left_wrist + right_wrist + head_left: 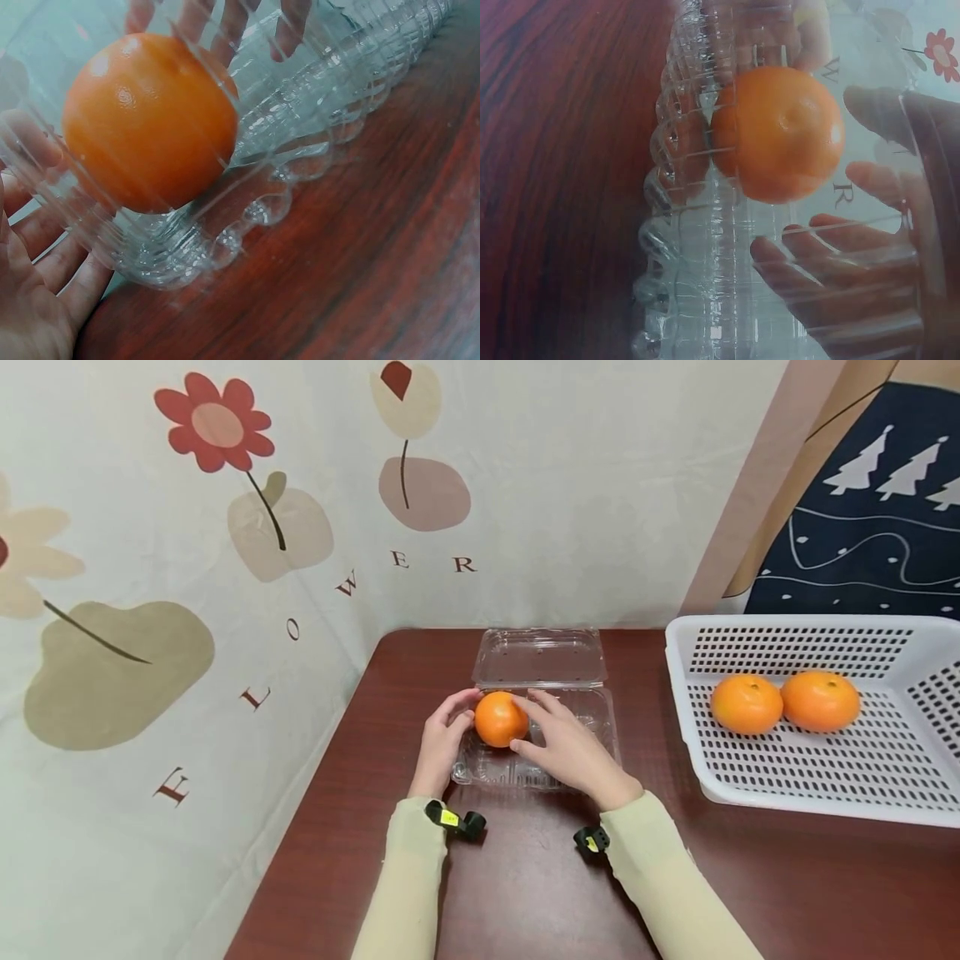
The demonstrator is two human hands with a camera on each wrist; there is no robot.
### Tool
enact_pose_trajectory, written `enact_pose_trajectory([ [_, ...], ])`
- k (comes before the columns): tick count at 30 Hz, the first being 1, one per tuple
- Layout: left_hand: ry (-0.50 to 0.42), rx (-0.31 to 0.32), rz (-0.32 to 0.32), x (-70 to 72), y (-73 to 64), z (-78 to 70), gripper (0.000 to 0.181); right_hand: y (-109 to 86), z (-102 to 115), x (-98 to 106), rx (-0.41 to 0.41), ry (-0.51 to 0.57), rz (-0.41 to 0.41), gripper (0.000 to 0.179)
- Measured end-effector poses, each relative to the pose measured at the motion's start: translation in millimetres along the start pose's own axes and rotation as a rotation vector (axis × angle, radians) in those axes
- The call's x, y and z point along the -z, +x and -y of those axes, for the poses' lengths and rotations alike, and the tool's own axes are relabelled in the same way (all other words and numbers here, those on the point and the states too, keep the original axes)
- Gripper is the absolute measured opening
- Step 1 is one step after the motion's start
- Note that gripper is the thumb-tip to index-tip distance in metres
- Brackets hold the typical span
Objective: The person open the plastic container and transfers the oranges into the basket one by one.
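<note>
An orange point(501, 719) sits in the left part of a clear plastic clamshell box point(540, 768), whose lid point(538, 657) is folded back towards the wall. My left hand point(442, 739) is at the box's left side, thumb near the orange; in the left wrist view its extended fingers point(56, 259) lie along the outside of the box wall. Over the box on the right, my right hand point(573, 747) spreads its fingers. The right wrist view shows its fingertips point(769, 251) apart from the orange point(784, 135). Whether the left thumb touches the fruit, I cannot tell.
To the right stands a white perforated basket point(701, 768) with two more oranges point(821, 702) in it. The reddish-brown table point(517, 877) meets a light cloth wall point(570, 527) at the back and left. Each wrist wears a small black camera point(592, 842).
</note>
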State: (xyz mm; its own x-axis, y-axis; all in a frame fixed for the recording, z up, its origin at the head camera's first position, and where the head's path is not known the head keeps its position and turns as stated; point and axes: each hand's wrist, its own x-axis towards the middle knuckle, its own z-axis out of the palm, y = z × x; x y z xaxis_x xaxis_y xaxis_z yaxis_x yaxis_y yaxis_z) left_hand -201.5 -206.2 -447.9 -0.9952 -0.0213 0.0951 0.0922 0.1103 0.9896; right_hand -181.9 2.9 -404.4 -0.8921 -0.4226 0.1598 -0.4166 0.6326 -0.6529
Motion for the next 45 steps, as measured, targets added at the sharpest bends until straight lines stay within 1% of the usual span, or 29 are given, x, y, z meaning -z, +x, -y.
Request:
enact_pose_trajectory([
  [5,-0.015,-0.003,0.013,-0.4,0.6,-3.5,0.029,0.4,-1,-1,0.001,-0.005,0.023,0.062],
  [11,-0.008,0.011,0.023,-1.3,-4.3,-16.8,0.031,0.8,-1,-3,-0.011,-0.020,0.056,0.067],
  [14,-0.001,0.017,0.019,-1.4,-6.3,-20.2,0.031,0.8,0,-4,-0.015,-0.025,0.072,0.069],
  [16,-0.005,0.018,0.018,-1.1,-5.4,-17.8,0.030,0.7,1,-4,-0.016,-0.033,0.085,0.071],
  [19,-0.016,0.005,0.018,-0.6,-2.2,-10.0,0.029,0.3,1,-4,-0.008,-0.056,0.107,0.074],
  [23,-0.008,-0.009,0.015,-0.7,0.5,-1.5,0.028,-0.4,1,-5,-0.006,-0.084,0.126,0.074],
  [26,-0.005,-0.002,0.010,-0.3,0.5,-0.3,0.028,-0.7,0,-7,-0.005,-0.082,0.124,0.074],
  [28,-0.015,0.007,0.010,0.0,0.3,-2.0,0.029,-0.6,0,-7,-0.006,-0.076,0.119,0.074],
  [32,-0.020,0.012,0.016,-0.6,-2.1,-11.6,0.030,0.7,0,-7,0.004,-0.066,0.101,0.073],
  [35,-0.004,0.006,0.023,-2.3,-4.5,-19.6,0.031,2.5,-1,-6,0.021,-0.065,0.077,0.071],
  [37,0.000,0.001,0.025,-3.3,-5.1,-22.2,0.031,3.9,-2,-6,0.031,-0.067,0.060,0.069],
  [41,-0.005,-0.002,0.020,-4.6,-3.8,-22.3,0.032,5.9,-3,-6,0.042,-0.105,0.043,0.071],
  [45,-0.005,0.002,0.008,-4.7,-4.1,-19.6,0.033,4.4,-4,-10,0.039,-0.152,0.056,0.075],
])
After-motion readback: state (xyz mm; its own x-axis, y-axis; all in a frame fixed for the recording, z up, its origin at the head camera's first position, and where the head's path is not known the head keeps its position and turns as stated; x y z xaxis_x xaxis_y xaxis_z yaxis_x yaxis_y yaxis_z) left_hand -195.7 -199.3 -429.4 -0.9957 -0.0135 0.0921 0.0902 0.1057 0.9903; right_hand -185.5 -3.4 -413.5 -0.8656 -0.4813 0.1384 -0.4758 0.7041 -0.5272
